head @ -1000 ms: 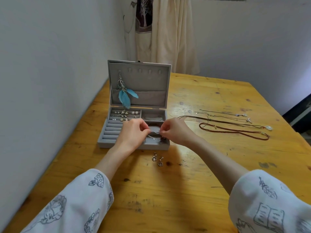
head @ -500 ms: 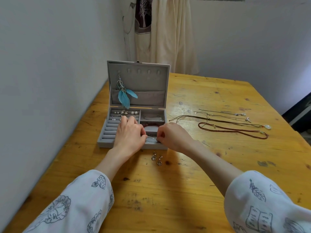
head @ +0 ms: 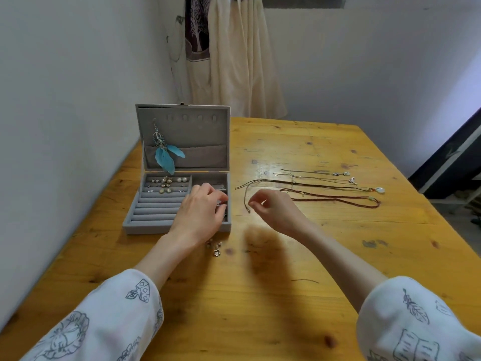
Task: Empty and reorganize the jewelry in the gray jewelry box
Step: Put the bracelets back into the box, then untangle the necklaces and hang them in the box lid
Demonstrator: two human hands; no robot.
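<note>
Left grip (head: 208,204) pinched in box (head: 156,214), contents hidden; right grip (head: 270,207) narrow, apparently empty. Risk: snagging cord (head: 246,196) just beside right grip.

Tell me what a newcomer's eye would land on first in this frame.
Probably the blue feather earring, hanging inside the upright lid of the open gray jewelry box at the table's left. Next, the necklaces laid in rows on the wooden table to the box's right. The left hand reaches into the box's right compartments, and the right hand hovers beside it, fingers pinched.
</note>
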